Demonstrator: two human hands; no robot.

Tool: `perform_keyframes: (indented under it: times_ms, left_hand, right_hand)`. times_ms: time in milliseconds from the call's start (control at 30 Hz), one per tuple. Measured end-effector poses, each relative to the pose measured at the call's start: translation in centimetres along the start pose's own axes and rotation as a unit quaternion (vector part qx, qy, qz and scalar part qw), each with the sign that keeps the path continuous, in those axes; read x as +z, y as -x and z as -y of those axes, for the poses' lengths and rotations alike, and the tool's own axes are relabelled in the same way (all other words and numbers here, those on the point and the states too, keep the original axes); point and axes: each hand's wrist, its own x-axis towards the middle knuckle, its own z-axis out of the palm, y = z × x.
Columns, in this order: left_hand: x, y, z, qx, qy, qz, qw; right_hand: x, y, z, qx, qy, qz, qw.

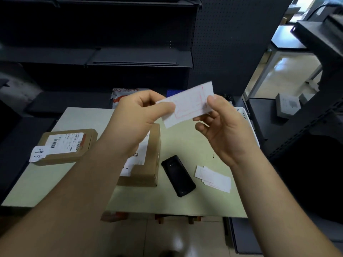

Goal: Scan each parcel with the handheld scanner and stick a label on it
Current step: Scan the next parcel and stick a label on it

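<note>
White paper label [187, 104] with a red outline, its print too blurred to read, is pinched at each end by the fingers [164, 108] of my left hand [137, 119] and right hand [222, 127], above the pale green worktop [185, 145]. My left forearm hides much of a brown cardboard parcel [150, 164]. A second brown cardboard parcel [66, 145] lies to its left. A black handheld scanner [178, 176] lies beside a stack of white labels [213, 178]. Dark metal shelves [111, 58] stand behind.
</note>
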Motion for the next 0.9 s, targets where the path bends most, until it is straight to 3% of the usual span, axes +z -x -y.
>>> perform_keyframes:
  times_ms: [100, 167, 233, 300, 367, 600, 833, 900]
  left_hand:
    - [0.0, -0.4, 0.4, -0.005, -0.019, -0.019, 1.000]
    - [0.3, -0.2, 1.0, 0.056, -0.099, -0.082, 0.990]
    - [0.7, 0.2, 1.1, 0.201, -0.222, -0.149, 0.942]
    - [1.4, 0.4, 1.0, 0.343, -0.295, -0.153, 0.878]
    - [2.3, 0.6, 1.3, 0.388, -0.341, -0.141, 0.845]
    - [2.5, -0.6, 2.0, 0.300, -0.380, -0.107, 0.869]
    - [3.2, -0.9, 2.3, 0.386, -0.323, -0.035, 0.864]
    - [3.4, -0.7, 2.3, 0.378, -0.309, -0.047, 0.872]
  right_hand:
    - [0.0, 0.3, 0.3, -0.016, 0.045, -0.025, 0.999]
    - [0.1, 0.4, 0.3, -0.019, 0.073, -0.049, 0.996]
    - [0.1, 0.5, 0.2, -0.019, 0.088, -0.066, 0.994]
    - [0.2, 0.5, 0.2, -0.015, 0.092, -0.073, 0.993]
    - [0.3, 0.7, 0.4, -0.004, 0.088, -0.070, 0.994]
    - [0.0, 0.8, 1.6, 0.047, 0.048, -0.028, 0.997]
    - [-0.4, 0.4, 1.7, 0.059, 0.083, -0.035, 0.994]
    - [-0.4, 0.5, 1.7, 0.048, 0.090, -0.035, 0.994]
